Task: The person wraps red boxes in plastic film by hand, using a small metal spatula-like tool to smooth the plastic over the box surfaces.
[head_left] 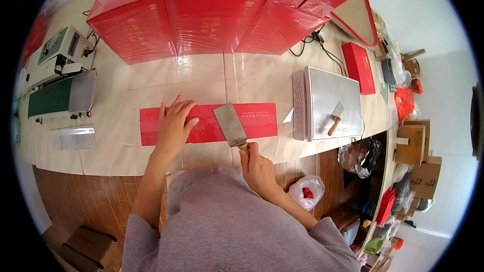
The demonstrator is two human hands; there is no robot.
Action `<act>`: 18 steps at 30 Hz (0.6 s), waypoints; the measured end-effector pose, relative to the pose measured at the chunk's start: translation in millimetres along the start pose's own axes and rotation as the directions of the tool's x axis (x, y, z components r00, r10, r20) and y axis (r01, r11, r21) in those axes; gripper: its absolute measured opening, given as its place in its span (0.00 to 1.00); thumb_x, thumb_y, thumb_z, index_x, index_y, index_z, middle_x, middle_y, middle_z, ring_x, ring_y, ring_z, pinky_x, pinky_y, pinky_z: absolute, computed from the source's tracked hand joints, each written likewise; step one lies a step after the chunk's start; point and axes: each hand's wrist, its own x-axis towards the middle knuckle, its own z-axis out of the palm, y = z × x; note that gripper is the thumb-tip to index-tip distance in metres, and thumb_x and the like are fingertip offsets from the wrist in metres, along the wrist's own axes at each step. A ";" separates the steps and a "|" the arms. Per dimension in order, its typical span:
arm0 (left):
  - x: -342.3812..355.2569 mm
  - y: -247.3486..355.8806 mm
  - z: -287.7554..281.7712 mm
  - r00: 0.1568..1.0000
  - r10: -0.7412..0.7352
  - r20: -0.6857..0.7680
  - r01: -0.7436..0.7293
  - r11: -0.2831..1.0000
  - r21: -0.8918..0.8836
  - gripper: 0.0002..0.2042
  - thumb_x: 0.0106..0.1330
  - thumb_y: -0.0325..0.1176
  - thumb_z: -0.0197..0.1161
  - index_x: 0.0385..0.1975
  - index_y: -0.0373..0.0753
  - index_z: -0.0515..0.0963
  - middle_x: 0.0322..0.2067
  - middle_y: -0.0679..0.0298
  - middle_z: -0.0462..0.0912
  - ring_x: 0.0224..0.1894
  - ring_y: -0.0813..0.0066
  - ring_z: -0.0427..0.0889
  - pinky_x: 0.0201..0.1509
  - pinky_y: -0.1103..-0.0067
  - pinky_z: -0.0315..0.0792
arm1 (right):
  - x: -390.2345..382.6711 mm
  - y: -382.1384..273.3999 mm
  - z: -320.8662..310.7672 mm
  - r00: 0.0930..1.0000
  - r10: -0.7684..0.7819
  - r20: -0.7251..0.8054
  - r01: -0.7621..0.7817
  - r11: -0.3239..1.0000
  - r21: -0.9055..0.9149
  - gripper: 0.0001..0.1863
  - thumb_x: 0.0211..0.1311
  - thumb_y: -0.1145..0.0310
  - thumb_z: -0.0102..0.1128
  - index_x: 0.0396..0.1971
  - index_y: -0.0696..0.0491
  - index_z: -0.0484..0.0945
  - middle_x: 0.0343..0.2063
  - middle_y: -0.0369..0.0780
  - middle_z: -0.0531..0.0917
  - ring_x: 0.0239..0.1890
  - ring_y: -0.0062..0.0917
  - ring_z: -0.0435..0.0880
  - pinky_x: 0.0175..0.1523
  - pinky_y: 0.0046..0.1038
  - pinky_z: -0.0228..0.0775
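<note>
A long red strip of card [262,126] with gold print lies across the pale table edge area. My left hand [175,121] rests on its left part, fingers spread and touching it. My right hand [256,166] grips the wooden handle of a wide metal scraper [229,123], whose blade lies over the middle of the strip. To the right, a smaller scraper [336,116] with a wooden handle lies on a flat silver plate device [322,90].
Wrapped red boxes [201,22] are stacked behind. A white machine [53,53] and green conveyor [49,100] stand left, near a clear plastic sheet [73,138]. Right are cables, a red box [358,68] and cartons [411,143]. A bag [306,192] sits below the table edge.
</note>
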 end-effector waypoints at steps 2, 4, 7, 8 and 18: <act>1.8 -2.1 1.1 1.000 0.018 -0.012 -0.018 1.000 0.010 0.19 0.65 0.37 0.62 0.55 0.44 0.73 0.57 0.65 0.75 0.71 0.66 0.59 0.75 0.56 0.40 | -1.5 -0.9 -4.8 0.999 0.043 0.030 -0.039 0.994 -0.106 0.12 0.69 0.64 0.52 0.38 0.57 0.65 0.18 0.50 0.80 0.20 0.48 0.81 0.24 0.46 0.70; -0.3 -1.5 0.2 1.000 0.005 -0.005 -0.005 1.000 0.006 0.19 0.65 0.37 0.61 0.55 0.44 0.73 0.57 0.65 0.75 0.71 0.65 0.60 0.75 0.55 0.40 | -2.4 1.1 -7.9 0.996 0.087 0.035 -0.079 0.979 -0.189 0.13 0.69 0.62 0.52 0.36 0.56 0.65 0.16 0.49 0.80 0.19 0.48 0.81 0.23 0.47 0.71; 3.2 1.6 -2.9 1.000 -0.002 0.027 0.002 1.000 0.005 0.20 0.65 0.36 0.61 0.57 0.44 0.72 0.58 0.62 0.74 0.71 0.65 0.59 0.75 0.55 0.39 | 0.5 11.3 -11.6 0.988 0.151 -0.020 -0.151 0.949 -0.277 0.13 0.69 0.61 0.51 0.34 0.56 0.64 0.15 0.49 0.80 0.19 0.47 0.82 0.23 0.46 0.72; 3.0 1.8 -4.5 0.999 -0.012 0.046 0.012 1.000 0.006 0.20 0.65 0.36 0.61 0.58 0.44 0.72 0.58 0.61 0.74 0.72 0.65 0.58 0.76 0.55 0.38 | 1.2 16.9 -13.6 0.983 0.181 -0.039 -0.184 0.936 -0.299 0.13 0.69 0.61 0.51 0.34 0.56 0.64 0.15 0.50 0.79 0.19 0.47 0.82 0.23 0.46 0.73; 2.5 1.8 -1.5 0.999 0.023 -0.023 -0.022 1.000 0.008 0.19 0.64 0.36 0.62 0.56 0.44 0.73 0.57 0.64 0.75 0.71 0.66 0.60 0.75 0.55 0.40 | 1.8 40.4 -28.6 0.950 0.261 -0.175 -0.305 0.896 -0.322 0.15 0.72 0.59 0.47 0.35 0.57 0.64 0.15 0.52 0.79 0.19 0.50 0.81 0.24 0.48 0.73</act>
